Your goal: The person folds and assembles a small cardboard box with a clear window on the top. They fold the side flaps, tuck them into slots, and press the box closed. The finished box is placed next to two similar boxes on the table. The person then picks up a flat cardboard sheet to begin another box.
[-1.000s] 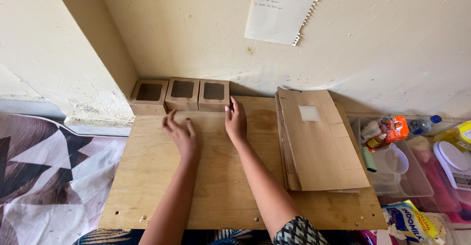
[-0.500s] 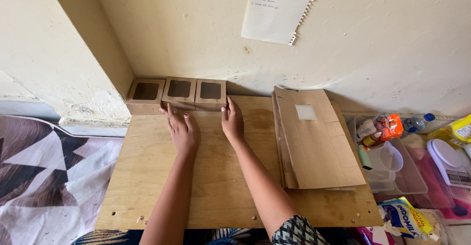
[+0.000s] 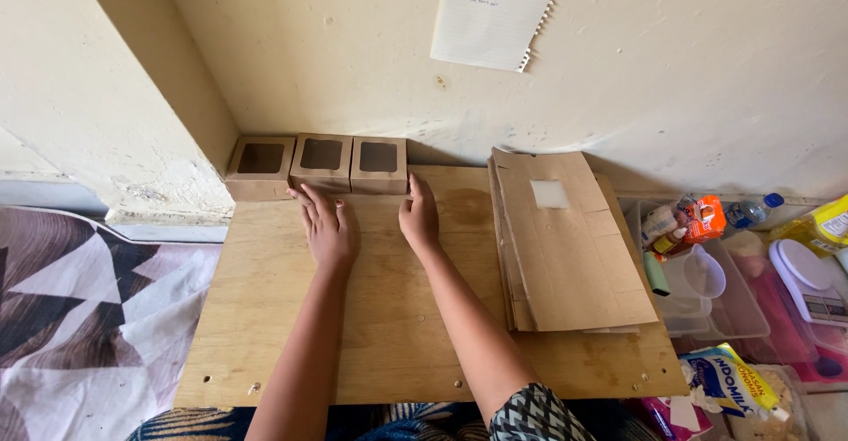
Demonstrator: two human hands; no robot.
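Hands flat, grasping nothing, left hand [image 3: 329,225], right hand [image 3: 419,218], touching three brown window boxes [image 3: 321,163]

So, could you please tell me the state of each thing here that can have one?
Three window boxes: assembled, closed, in a row by the wall.
Cardboard blanks: flat, unfolded, stacked.
Left hand: open, flat on board.
Right hand: open, fingertips at the right-most box.
Clear tub: uncovered.

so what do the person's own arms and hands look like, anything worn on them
Both forearms are bare, with no watch, bracelet or glove in view. The left hand shows a dark red nail on one finger; no ring can be made out on it or on the right hand. Only the right arm shows clothing: a sleeve near the elbow in a black, white and grey zigzag pattern.
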